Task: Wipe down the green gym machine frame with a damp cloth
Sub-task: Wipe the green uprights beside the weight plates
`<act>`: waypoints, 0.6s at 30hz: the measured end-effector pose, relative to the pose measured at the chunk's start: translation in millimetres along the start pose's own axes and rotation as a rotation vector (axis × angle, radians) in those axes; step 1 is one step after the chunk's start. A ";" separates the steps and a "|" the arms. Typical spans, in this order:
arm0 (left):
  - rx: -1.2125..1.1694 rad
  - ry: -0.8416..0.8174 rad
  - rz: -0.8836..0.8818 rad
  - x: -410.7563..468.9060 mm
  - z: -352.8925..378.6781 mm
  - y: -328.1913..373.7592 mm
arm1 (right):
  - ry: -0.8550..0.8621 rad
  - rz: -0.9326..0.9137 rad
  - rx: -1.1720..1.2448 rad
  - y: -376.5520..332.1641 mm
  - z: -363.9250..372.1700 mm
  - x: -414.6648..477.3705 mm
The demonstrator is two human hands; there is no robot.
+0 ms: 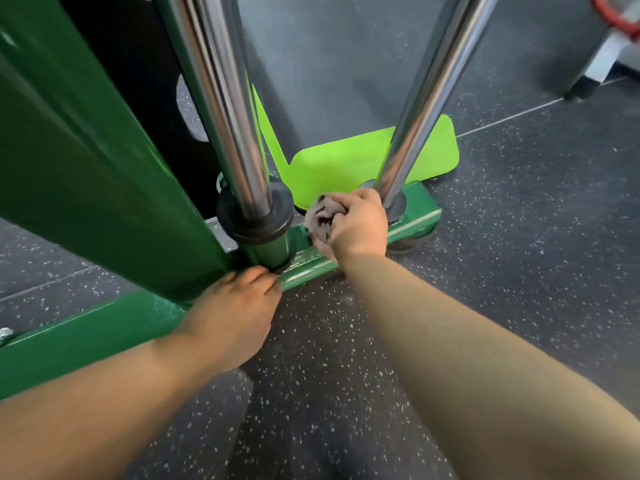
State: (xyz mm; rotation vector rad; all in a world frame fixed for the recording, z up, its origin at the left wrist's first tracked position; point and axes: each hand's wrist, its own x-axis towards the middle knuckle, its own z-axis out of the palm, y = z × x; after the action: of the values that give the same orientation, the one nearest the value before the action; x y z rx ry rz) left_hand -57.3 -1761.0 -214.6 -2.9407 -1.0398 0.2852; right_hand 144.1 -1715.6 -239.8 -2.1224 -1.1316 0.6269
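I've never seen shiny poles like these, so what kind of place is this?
Most likely a gym. A green machine frame stands on a dark speckled floor, with two shiny poles rising from its base. The right hand grips a cloth against the frame, wiping it.

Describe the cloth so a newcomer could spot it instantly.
Start at the dark green base bar on the floor. Between the two chrome posts, the right hand grips a bunched cloth on it. It alone is grey and crumpled.
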 end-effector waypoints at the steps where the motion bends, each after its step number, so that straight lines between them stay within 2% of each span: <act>1: 0.042 0.032 0.093 -0.2 1.5 2.4 | -0.089 -0.068 -0.120 -2.6 6.5 -2.7; 3: 0.107 0.015 0.316 2.6 2.4 2.8 | -0.211 -0.315 -0.234 -1.4 27.6 -21.8; 4: 0.172 0.001 0.386 4.0 3.5 0.2 | -0.205 -0.410 -0.222 6.7 33.4 -29.6; 6: 0.310 -0.038 0.398 5.2 -1.3 -5.3 | -0.187 -0.445 -0.163 24.4 19.8 -31.7; 8: 0.490 -0.106 0.337 6.8 -7.9 -11.0 | -0.135 -0.301 -0.173 40.9 1.7 -23.0; 9: 0.565 -0.089 0.361 8.9 -4.0 -14.0 | -0.101 -0.248 -0.180 44.9 -3.3 -19.8; 11: 0.662 -0.254 0.433 12.8 -10.1 -8.5 | -0.195 -0.192 -0.223 44.3 -2.3 -26.2; 13: 0.687 -0.299 0.393 22.5 -11.0 4.9 | -0.278 -0.089 -0.223 52.9 1.5 -39.1; 15: 0.731 -0.302 0.320 39.7 -6.9 12.9 | -0.072 0.159 -0.043 70.4 -3.2 -30.8; 17: 0.776 -0.334 0.250 56.1 -5.2 20.6 | 0.233 0.429 0.239 79.5 -14.9 -6.1; 18: 0.788 -0.364 0.217 63.9 -5.8 25.6 | 0.314 0.528 0.426 80.8 -21.0 7.8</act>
State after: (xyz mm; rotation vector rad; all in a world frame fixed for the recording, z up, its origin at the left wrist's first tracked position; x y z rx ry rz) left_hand 8.4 -1740.8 -221.4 -2.2993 -0.4443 0.9968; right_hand 205.9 -1749.7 -285.1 -2.0394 -0.2291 0.6635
